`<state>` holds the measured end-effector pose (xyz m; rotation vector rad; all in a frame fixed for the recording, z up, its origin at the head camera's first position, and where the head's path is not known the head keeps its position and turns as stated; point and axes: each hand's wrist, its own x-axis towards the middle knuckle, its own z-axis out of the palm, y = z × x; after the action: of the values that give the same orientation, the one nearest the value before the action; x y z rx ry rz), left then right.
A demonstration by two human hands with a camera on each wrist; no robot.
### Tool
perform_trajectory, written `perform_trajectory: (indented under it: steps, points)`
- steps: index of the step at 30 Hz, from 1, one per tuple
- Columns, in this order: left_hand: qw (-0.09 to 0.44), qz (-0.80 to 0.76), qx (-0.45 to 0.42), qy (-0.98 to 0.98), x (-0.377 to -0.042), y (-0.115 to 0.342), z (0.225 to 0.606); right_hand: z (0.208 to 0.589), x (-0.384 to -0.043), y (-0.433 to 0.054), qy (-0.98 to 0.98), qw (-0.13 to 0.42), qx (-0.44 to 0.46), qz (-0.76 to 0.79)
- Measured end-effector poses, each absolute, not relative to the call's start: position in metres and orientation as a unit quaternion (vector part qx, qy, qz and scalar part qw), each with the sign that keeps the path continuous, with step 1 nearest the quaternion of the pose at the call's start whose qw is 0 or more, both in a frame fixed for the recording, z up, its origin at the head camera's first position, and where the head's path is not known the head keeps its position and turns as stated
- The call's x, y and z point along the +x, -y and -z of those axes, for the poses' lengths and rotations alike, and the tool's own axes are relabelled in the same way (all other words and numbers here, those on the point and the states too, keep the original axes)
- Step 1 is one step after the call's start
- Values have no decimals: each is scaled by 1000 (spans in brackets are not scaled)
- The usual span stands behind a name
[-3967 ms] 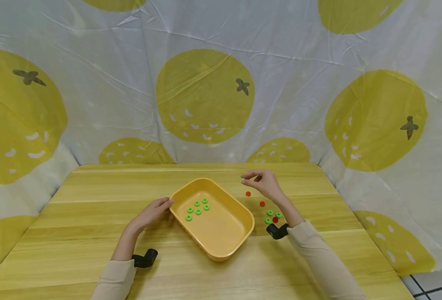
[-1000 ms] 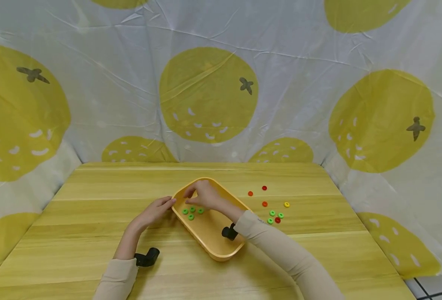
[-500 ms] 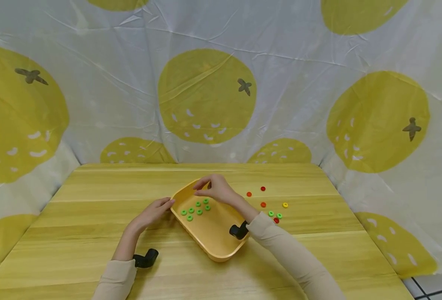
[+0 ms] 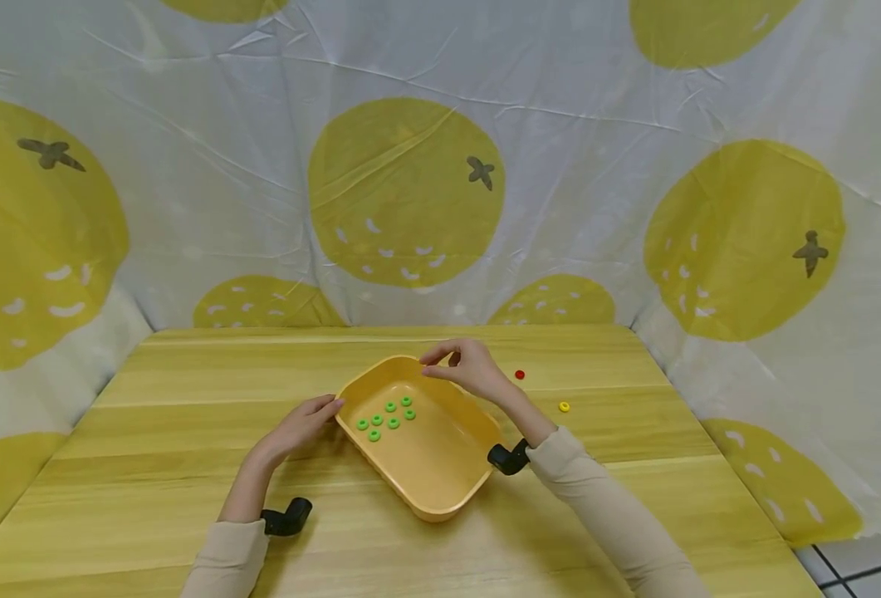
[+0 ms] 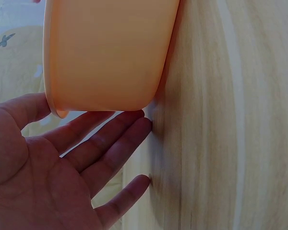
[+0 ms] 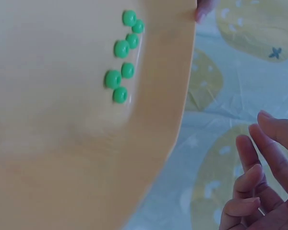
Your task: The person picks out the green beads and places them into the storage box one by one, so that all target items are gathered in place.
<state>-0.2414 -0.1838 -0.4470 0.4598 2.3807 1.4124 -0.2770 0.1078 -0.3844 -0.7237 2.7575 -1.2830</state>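
A light-orange plastic tray (image 4: pixel 440 473) stands angled on the table, with several small green beads (image 4: pixel 393 423) lying on its floor toward the far left end. My left hand (image 4: pixel 301 428) holds the tray's left corner; in the left wrist view its thumb (image 5: pixel 33 108) hooks over the rim and the fingers (image 5: pixel 117 143) lie against the outer wall. Above the tray's far right rim hovers my right hand (image 4: pixel 470 365). Thumb and fingers stand apart with nothing between them in the right wrist view, and the green beads (image 6: pixel 121 49) show inside the tray.
To the right of the tray, a red bead (image 4: pixel 520 374) and a yellow bead (image 4: pixel 564 407) lie on the wooden table (image 4: pixel 261 357). My right forearm covers the area where other loose beads lay. A lemon-patterned cloth (image 4: pixel 410 50) hangs behind and beside the table.
My right hand came from the right side into the tray, let go of a green bead there, then rose and moved back rightward. One more green bead lies in the tray; my left hand stays put.
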Motion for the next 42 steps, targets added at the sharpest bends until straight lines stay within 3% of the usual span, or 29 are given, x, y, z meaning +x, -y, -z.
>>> perform_trajectory:
  steps: [19, 42]
  points:
    - [166, -491, 156, -841, -240, 182, 445, 390, -262, -176, -885, -15, -168, 434]
    - [167, -491, 154, -841, -243, 182, 446, 428, -240, -248, -902, -37, -113, 414]
